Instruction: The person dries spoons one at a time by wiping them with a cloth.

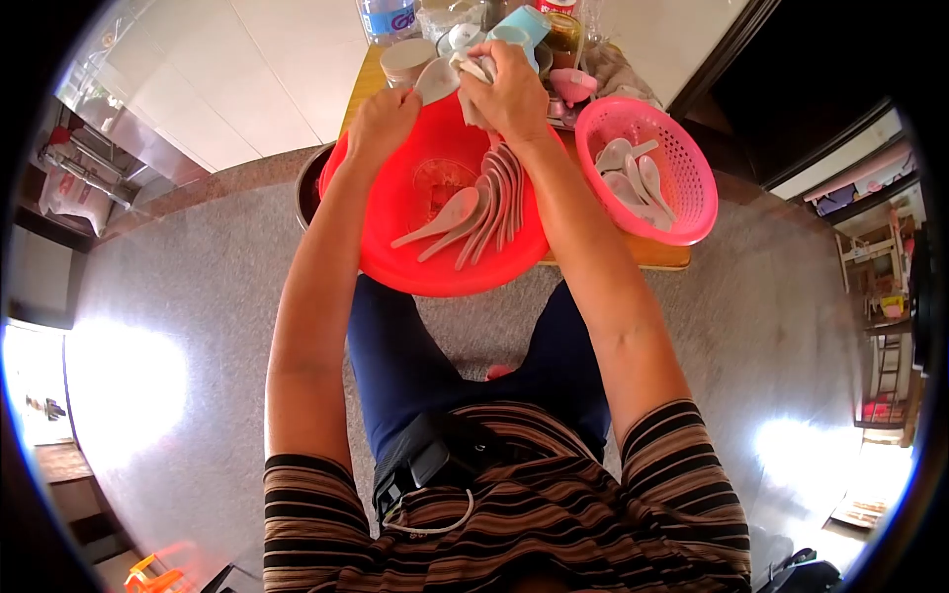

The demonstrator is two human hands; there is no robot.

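Observation:
Above the far side of a red basin (395, 232), my left hand (386, 121) is closed around the handle of a white soup spoon (438, 81). My right hand (509, 91) grips a crumpled white cloth (474, 109) right beside the spoon's bowl; whether cloth and spoon touch I cannot tell exactly. Several white soup spoons (455, 212) lie in an overlapping row inside the basin, bowls toward the far right. To the right, a pink perforated basket (697, 198) holds several more white spoons (649, 178), lying at mixed angles.
A wooden table (662, 255) bears the basin and basket. Crowded along its far end are a plastic bottle (388, 20), a lidded jar (408, 61), light blue cups (524, 28) and a pink funnel-like item (573, 85). A metal rim (308, 188) shows left of the basin.

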